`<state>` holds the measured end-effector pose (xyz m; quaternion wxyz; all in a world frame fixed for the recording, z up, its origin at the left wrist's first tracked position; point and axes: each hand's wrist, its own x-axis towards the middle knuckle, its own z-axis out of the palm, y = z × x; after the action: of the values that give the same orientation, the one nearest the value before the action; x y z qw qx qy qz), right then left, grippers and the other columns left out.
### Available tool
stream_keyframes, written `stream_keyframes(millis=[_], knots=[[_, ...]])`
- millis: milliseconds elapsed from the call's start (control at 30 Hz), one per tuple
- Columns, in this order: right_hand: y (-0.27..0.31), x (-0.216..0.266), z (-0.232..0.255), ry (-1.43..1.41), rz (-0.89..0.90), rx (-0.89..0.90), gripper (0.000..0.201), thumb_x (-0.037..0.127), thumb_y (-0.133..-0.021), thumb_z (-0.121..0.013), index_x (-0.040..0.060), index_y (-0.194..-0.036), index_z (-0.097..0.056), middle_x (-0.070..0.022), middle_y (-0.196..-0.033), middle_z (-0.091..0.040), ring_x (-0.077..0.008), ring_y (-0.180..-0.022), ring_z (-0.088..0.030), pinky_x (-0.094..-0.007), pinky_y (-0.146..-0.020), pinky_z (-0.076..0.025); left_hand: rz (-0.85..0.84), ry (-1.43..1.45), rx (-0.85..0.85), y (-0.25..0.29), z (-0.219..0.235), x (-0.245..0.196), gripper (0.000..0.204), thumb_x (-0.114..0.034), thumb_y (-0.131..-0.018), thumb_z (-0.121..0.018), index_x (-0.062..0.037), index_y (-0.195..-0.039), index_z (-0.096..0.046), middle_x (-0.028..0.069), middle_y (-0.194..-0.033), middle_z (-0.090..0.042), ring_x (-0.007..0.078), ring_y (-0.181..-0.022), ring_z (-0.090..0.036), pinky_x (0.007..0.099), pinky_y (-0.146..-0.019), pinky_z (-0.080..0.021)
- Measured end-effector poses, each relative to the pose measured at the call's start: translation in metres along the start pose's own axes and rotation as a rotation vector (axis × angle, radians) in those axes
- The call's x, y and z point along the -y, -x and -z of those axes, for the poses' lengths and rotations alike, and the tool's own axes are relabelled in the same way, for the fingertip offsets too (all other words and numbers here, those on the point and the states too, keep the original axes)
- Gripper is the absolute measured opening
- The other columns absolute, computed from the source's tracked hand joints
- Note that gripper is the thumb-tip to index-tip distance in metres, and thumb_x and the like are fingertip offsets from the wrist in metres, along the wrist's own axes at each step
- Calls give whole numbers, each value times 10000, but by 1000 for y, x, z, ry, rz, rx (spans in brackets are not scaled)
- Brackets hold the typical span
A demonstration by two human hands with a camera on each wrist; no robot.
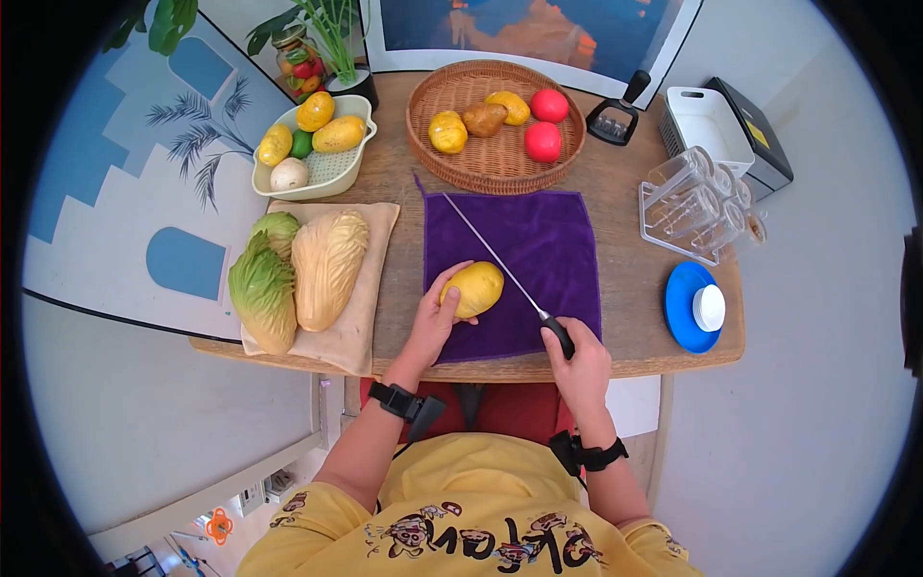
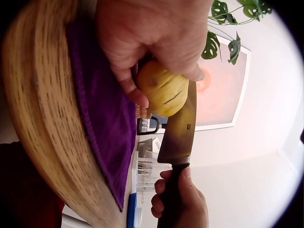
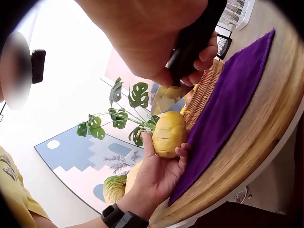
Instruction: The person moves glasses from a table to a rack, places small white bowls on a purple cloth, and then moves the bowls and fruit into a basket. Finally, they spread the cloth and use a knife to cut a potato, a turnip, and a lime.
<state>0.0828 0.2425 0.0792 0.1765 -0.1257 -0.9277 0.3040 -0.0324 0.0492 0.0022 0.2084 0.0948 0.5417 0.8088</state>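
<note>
The left hand (image 1: 435, 322) grips a yellow, potato-like oval fruit (image 1: 478, 289) above the purple cloth (image 1: 567, 236). Dark lines mark the fruit's side in both wrist views. In the right hand (image 1: 580, 370) is the black handle of a knife (image 1: 492, 252), its blade pointing up and left past the fruit. From the left wrist view, the broad blade (image 2: 176, 135) stands just beside the fruit (image 2: 164, 90); whether they touch I cannot tell. The right wrist view shows the left hand (image 3: 154, 178) holding the fruit (image 3: 169, 134) from below, thumb and fingers on opposite sides.
Cabbages (image 1: 330, 269) lie on a beige cloth at left, behind them a pale basket (image 1: 332, 178) of produce. A wicker tray (image 1: 495, 178) with fruit stands at the back. On the right are a glass rack (image 1: 681, 240), a blue plate (image 1: 681, 308) and a white bin (image 1: 710, 125).
</note>
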Motion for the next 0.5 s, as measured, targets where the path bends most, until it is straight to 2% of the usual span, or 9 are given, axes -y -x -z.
stream_keyframes(millis=[133,267,367,500], knots=[[10,8,-1,-24,5,39,219,248,-933,-707,41,-999,-679,-126,-883,-690,-363,-753,-673,-426,-644,-524,-35,-20,-3,1,-1,1,507,-404,-1068,-518,-69,-1447,-479,85,-1264,-610,138,-1029,-642,279,-790,-557],[19,15,-1,-69,2,41,203,250,-920,-723,59,-980,-686,-110,-882,-694,-349,-747,-678,-418,-628,-524,-2,-10,-23,1,2,6,506,-397,-1066,-526,-63,-1444,-480,80,-1260,-612,138,-1034,-639,286,-821,-550],[22,16,1,-91,57,130,193,248,-914,-732,69,-972,-692,-110,-869,-689,-337,-749,-678,-413,-627,-519,4,12,-17,-1,5,9,483,-361,-1062,-550,-65,-1438,-485,77,-1245,-618,136,-1032,-635,293,-836,-547],[14,16,4,-112,29,41,208,259,-922,-725,61,-975,-690,-121,-859,-686,-345,-760,-677,-418,-640,-518,-5,12,-7,1,6,7,460,-292,-1040,-602,-82,-1429,-477,70,-1275,-590,141,-1086,-613,306,-873,-544]])
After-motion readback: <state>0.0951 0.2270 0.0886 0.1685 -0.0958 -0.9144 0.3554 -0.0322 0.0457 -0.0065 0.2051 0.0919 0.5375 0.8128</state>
